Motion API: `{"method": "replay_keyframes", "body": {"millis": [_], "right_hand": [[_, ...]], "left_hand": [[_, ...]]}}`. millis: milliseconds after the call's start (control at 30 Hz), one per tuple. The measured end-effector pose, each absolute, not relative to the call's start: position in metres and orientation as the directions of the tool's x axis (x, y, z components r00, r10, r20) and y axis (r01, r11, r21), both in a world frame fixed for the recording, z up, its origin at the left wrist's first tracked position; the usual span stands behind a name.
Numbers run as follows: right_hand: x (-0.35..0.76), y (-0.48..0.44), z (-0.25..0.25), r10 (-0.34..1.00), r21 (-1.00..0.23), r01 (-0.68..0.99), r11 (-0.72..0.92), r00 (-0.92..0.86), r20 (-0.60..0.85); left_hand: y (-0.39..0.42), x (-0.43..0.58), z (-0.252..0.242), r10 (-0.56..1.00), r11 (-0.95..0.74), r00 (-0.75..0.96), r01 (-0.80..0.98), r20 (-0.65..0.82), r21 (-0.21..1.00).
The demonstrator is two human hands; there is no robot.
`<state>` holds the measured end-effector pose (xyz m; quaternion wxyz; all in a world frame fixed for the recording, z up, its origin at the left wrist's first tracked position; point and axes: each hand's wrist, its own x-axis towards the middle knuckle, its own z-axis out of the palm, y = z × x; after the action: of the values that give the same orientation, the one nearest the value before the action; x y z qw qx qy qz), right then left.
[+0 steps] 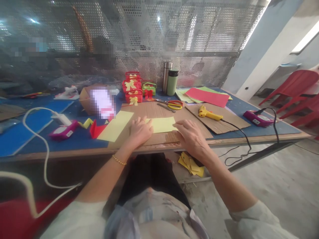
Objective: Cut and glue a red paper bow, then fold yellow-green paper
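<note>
A pale yellow sheet of paper lies lengthwise on a brown cardboard sheet in front of me. My left hand is closed on its left end, fingers bent and thumb resting on the paper. At the opposite end my right hand has its thumb and fingers closed at the short edge; the undersides of the fingers are hidden. A wider pale yellow sheet lies just left of my left hand, partly over the cardboard.
Yellow-handled scissors and a yellow glue gun with a black cord lie beyond my hands. Red boxes with bows, a green bottle and red paper stand or lie farther back. Purple power units sit on both sides.
</note>
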<state>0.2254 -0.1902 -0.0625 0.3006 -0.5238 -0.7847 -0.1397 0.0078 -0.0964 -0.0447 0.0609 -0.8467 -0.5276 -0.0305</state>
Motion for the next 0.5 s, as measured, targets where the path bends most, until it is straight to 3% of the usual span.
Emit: {"method": "replay_keyframes", "body": {"millis": [100,200,300,400,500], "right_hand": [[0.206,-0.169,-0.062,0.839,-0.240,0.868,0.434,-0.292,0.460],[0.199,-0.149,-0.061,0.953,-0.315,0.919,0.237,-0.157,0.259],[0.201,-0.135,-0.051,0.991,-0.297,0.947,0.122,-0.098,0.096],[0.204,-0.126,-0.035,0.988,-0.254,0.957,0.141,-0.154,-0.033],[0.204,-0.121,-0.023,0.970,-0.259,0.950,0.172,-0.210,-0.125]], "left_hand": [[-0.096,0.007,-0.046,0.886,-0.440,0.448,0.894,0.121,-0.083],[-0.095,0.006,-0.048,0.876,-0.456,0.464,0.886,0.129,-0.087],[-0.094,0.005,-0.049,0.883,-0.443,0.447,0.894,0.142,-0.062],[-0.098,0.009,-0.046,0.890,-0.416,0.416,0.908,0.184,-0.044],[-0.105,0.017,-0.040,0.835,-0.461,0.478,0.878,0.274,-0.129]]}}
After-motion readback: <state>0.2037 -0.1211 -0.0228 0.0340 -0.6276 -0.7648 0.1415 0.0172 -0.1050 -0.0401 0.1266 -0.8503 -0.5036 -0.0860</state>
